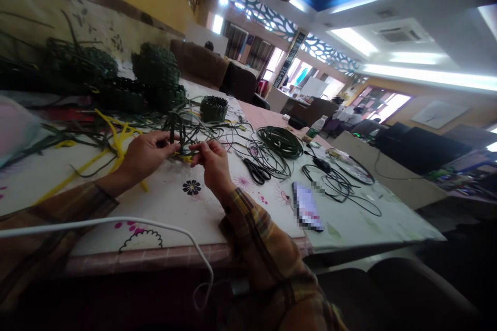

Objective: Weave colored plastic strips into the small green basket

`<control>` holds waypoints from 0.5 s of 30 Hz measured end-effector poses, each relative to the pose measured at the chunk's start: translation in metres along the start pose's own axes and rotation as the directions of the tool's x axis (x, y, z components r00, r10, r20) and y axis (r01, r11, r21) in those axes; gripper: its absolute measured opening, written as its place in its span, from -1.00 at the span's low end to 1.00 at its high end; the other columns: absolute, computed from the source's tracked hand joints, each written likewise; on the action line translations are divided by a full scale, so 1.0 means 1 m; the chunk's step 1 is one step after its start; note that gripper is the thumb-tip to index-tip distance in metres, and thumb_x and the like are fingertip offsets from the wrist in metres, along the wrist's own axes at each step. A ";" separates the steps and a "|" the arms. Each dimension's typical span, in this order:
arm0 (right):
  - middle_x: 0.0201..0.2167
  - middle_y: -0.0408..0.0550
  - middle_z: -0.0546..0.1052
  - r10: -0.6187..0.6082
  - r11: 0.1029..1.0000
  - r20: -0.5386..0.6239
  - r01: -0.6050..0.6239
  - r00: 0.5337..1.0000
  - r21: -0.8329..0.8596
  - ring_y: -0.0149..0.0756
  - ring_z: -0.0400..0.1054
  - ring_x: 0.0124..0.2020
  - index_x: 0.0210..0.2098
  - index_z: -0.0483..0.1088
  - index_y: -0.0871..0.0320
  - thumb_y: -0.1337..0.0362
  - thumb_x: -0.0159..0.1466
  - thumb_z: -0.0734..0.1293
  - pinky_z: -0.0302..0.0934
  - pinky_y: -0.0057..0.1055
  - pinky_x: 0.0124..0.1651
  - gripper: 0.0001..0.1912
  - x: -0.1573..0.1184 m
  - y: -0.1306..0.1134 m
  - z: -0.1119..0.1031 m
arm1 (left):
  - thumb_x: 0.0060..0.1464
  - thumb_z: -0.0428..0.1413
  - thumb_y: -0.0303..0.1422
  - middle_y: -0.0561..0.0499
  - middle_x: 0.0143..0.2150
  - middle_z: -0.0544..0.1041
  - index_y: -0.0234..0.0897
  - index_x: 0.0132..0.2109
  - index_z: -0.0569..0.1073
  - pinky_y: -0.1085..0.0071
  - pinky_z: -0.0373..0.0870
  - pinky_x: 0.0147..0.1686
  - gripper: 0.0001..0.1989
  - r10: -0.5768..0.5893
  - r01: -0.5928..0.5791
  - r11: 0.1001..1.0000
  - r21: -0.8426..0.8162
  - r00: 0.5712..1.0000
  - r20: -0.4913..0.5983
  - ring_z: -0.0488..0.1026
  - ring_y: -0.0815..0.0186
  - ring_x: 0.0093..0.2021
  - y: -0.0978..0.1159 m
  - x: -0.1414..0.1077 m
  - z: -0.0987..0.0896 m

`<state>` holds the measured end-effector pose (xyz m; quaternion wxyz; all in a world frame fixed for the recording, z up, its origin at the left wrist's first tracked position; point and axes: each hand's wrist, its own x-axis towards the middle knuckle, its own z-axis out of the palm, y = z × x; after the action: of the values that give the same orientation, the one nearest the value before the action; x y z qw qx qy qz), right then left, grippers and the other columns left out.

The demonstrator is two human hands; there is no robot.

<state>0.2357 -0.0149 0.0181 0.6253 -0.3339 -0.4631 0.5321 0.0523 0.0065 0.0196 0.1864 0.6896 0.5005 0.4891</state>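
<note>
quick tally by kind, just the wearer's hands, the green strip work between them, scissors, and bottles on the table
Left hand and right hand: 2
Green strip work: 1
Scissors: 1
Bottle: 1
Total: 5

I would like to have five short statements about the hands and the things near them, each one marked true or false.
1. A coil of green strip lies beyond the scissors. True.
2. The right hand grips the scissors. False: they lie on the table, and that hand is at the green weaving.
3. Yellow strips lie near the left hand. True.
4. The person wears plain white clothing. False: the sleeves are checked.
5. The fingers of both hands are at the green weaving. True.
</note>
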 end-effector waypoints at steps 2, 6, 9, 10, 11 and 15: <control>-0.44 -0.17 0.61 -0.007 0.997 -0.070 0.001 0.998 -0.082 -0.48 0.32 -0.64 -0.40 0.30 0.10 0.12 0.37 0.39 0.29 -0.48 -0.52 -0.70 0.000 0.002 0.000 | 0.01 0.27 -0.10 0.07 -0.44 0.49 -0.20 -0.08 0.66 0.38 0.21 -0.41 -0.62 -0.026 0.027 0.997 -0.070 1.000 0.013 0.35 0.28 -0.43 0.000 0.001 0.002; -0.57 -0.24 0.49 -0.170 0.885 -0.192 0.064 0.967 -0.461 -0.48 0.26 -0.62 -0.50 0.30 0.09 0.15 0.31 0.41 0.12 -0.53 -0.54 -0.68 0.000 0.003 -0.003 | -0.02 0.30 -0.14 0.04 -0.39 0.54 -0.22 -0.18 0.65 0.37 0.29 -0.35 -0.69 -0.070 0.081 0.980 -0.182 0.995 0.065 0.41 0.28 -0.39 -0.006 0.003 0.003; -0.65 -0.25 0.41 -0.202 0.811 -0.147 0.080 0.968 -0.580 -0.47 0.21 -0.61 -0.56 0.32 0.09 0.12 0.31 0.41 0.04 -0.52 -0.53 -0.63 -0.001 0.000 -0.006 | 0.00 0.31 -0.10 0.00 -0.34 0.60 -0.22 -0.16 0.67 0.35 0.34 -0.32 -0.67 -0.087 0.097 0.981 -0.168 0.994 0.063 0.46 0.25 -0.37 -0.010 0.002 0.002; -0.67 -0.25 0.39 -0.173 0.820 -0.115 0.078 0.978 -0.567 -0.46 0.20 -0.63 -0.56 0.32 0.09 0.08 0.34 0.39 0.03 -0.51 -0.54 -0.60 -0.002 -0.001 -0.005 | 0.01 0.31 -0.08 0.00 -0.34 0.60 -0.21 -0.15 0.67 0.35 0.34 -0.33 -0.66 -0.091 0.098 0.984 -0.152 0.995 0.052 0.46 0.25 -0.37 -0.010 0.002 0.002; -0.67 -0.25 0.37 -0.147 0.833 -0.073 0.083 0.986 -0.547 -0.46 0.18 -0.65 -0.56 0.32 0.09 0.03 0.37 0.36 0.04 -0.50 -0.54 -0.56 -0.005 -0.002 -0.004 | 0.02 0.31 -0.07 0.00 -0.35 0.60 -0.21 -0.14 0.67 0.36 0.33 -0.34 -0.65 -0.093 0.098 0.986 -0.136 0.995 0.042 0.46 0.25 -0.38 -0.010 0.001 0.002; -0.51 -0.14 0.49 -0.321 0.709 0.109 0.315 0.941 -0.631 -0.37 0.37 -0.48 -0.45 0.39 0.09 0.00 0.49 0.27 0.30 -0.42 -0.33 -0.56 -0.016 -0.011 0.003 | 0.05 0.30 -0.05 0.03 -0.39 0.58 -0.19 -0.17 0.68 0.38 0.29 -0.38 -0.66 -0.056 0.058 0.995 -0.085 0.998 0.028 0.42 0.27 -0.41 -0.007 -0.002 0.002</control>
<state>0.2370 -0.0329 0.0258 0.5579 -0.4443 -0.6638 0.2251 0.0503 0.0080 0.0121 0.2361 0.6727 0.4961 0.4955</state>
